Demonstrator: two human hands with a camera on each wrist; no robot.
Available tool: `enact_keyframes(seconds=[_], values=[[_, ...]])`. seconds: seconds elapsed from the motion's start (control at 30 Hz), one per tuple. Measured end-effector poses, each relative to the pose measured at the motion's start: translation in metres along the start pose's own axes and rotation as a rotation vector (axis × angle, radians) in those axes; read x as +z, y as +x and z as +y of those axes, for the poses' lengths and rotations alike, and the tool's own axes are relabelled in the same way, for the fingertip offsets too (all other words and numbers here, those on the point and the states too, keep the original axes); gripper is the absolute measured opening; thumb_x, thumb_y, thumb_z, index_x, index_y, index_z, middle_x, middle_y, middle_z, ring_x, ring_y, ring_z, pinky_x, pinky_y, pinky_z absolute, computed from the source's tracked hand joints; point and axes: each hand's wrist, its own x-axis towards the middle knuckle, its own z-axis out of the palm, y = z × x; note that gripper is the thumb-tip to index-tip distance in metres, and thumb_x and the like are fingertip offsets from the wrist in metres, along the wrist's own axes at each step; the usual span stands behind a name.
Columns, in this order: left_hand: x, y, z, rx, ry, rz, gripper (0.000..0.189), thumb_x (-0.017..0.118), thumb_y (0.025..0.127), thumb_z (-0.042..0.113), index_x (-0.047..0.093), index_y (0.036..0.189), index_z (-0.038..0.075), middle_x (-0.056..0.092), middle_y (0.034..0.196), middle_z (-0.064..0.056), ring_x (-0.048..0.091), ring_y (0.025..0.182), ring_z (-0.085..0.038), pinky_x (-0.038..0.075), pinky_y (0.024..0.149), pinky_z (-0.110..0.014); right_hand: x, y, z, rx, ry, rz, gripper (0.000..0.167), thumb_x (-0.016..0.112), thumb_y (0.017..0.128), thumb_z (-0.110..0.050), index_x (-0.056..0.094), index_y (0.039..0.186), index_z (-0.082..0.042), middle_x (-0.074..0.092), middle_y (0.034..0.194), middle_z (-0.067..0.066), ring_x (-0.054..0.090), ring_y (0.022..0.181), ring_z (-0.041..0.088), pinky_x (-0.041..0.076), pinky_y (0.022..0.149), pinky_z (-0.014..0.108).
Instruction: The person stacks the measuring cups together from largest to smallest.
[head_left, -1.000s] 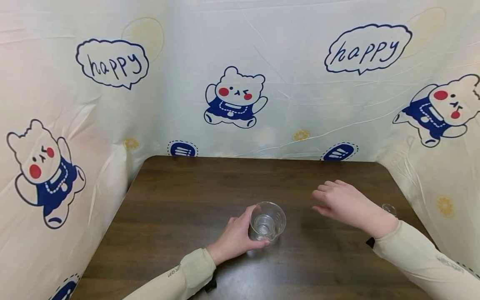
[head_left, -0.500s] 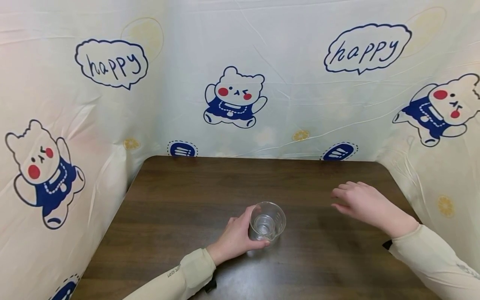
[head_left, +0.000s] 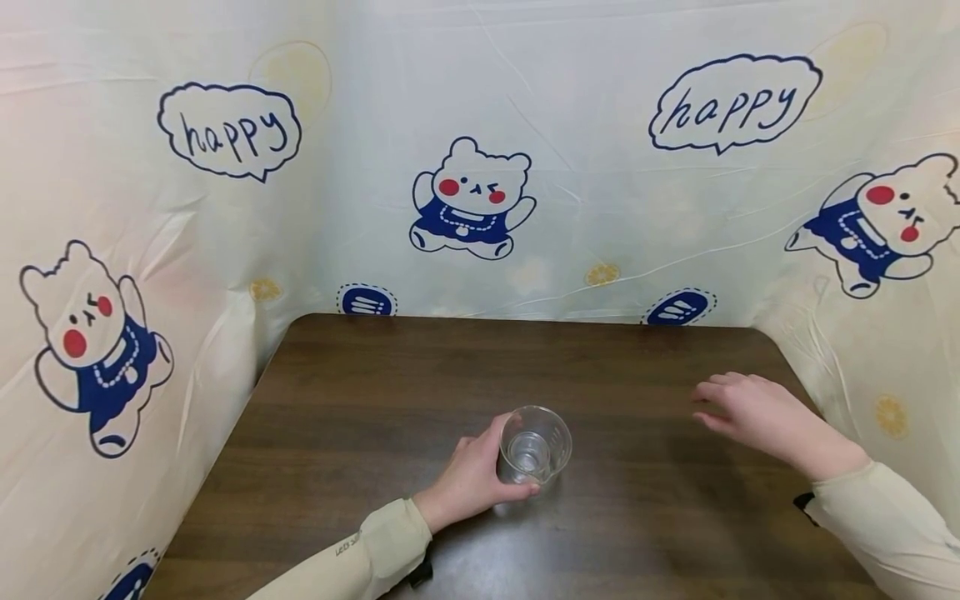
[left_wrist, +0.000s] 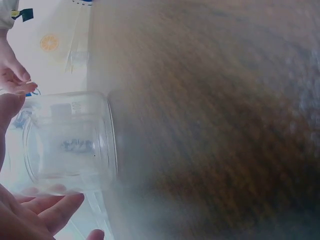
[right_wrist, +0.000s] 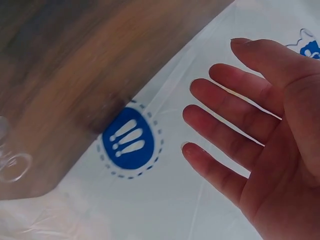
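A clear glass beaker (head_left: 536, 446) stands upright on the brown table, a smaller ring of glass showing inside it. My left hand (head_left: 472, 473) grips it from the left, thumb on the near side and fingers round the far side. The left wrist view shows the beaker (left_wrist: 70, 142) between thumb and fingers, its base right at the wood. Over the table's right part hovers my right hand (head_left: 757, 417), with nothing in it. Its palm (right_wrist: 280, 165) and loosely spread fingers show in the right wrist view. A small clear glass item (right_wrist: 15, 167) appears at that view's left edge; my arm hides it from the head view.
The dark wooden table (head_left: 360, 400) has a rounded far edge. Pale curtains (head_left: 600, 200) printed with bears and the word "happy" hang close along its back and both sides.
My right hand has moved to the right, away from the beaker, and its forearm now covers the small clear item near the right edge. The left hand and beaker have stayed put.
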Motion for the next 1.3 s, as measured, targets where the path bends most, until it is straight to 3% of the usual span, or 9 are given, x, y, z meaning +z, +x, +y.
enact_keyframes(seconds=[0.23,0.67,0.9,1.0,1.3], values=[[0.000,0.000,-0.001,0.002,0.005,0.007,0.097,0.090,0.076,0.049,0.040,0.152,0.014,0.062,0.144,-0.001,0.065,0.118,-0.014,0.041,0.097,-0.047,0.005,-0.012,0.022,0.074,0.046,-0.060,0.017,0.086,0.083,-0.017,0.075,0.094,-0.012,0.071,0.088,0.001,0.070,0.075,0.023,0.058,0.068,0.045],[0.000,0.000,-0.001,-0.007,-0.006,-0.009,0.098,0.089,0.077,0.050,0.038,0.154,0.015,0.061,0.145,-0.001,0.064,0.120,-0.015,0.041,0.099,-0.048,0.012,-0.032,0.049,0.105,0.097,-0.108,0.017,0.084,0.080,-0.001,0.073,0.093,-0.005,0.068,0.086,0.003,0.068,0.076,0.024,0.058,0.070,0.044],[0.001,0.000,-0.001,0.001,0.006,-0.001,0.098,0.089,0.076,0.050,0.039,0.152,0.014,0.062,0.144,-0.002,0.063,0.123,-0.015,0.041,0.098,-0.048,0.014,-0.043,0.063,0.163,0.158,-0.172,0.015,0.080,0.085,-0.004,0.073,0.098,-0.001,0.070,0.090,0.005,0.069,0.081,0.025,0.058,0.073,0.044],[0.001,0.000,-0.001,0.000,0.002,-0.002,0.098,0.089,0.077,0.050,0.039,0.152,0.014,0.062,0.144,-0.002,0.063,0.123,-0.015,0.041,0.098,-0.047,0.016,-0.049,0.069,0.167,0.172,-0.170,0.017,0.080,0.084,-0.002,0.072,0.100,0.001,0.070,0.092,0.007,0.070,0.084,0.030,0.058,0.073,0.045],[0.002,0.000,-0.001,0.019,0.006,0.012,0.097,0.089,0.076,0.050,0.040,0.151,0.014,0.063,0.142,-0.003,0.065,0.120,-0.015,0.042,0.096,-0.047,0.026,-0.067,0.081,0.171,0.103,-0.120,0.025,0.082,0.080,-0.001,0.072,0.102,-0.001,0.068,0.090,0.007,0.067,0.076,0.024,0.054,0.066,0.041]])
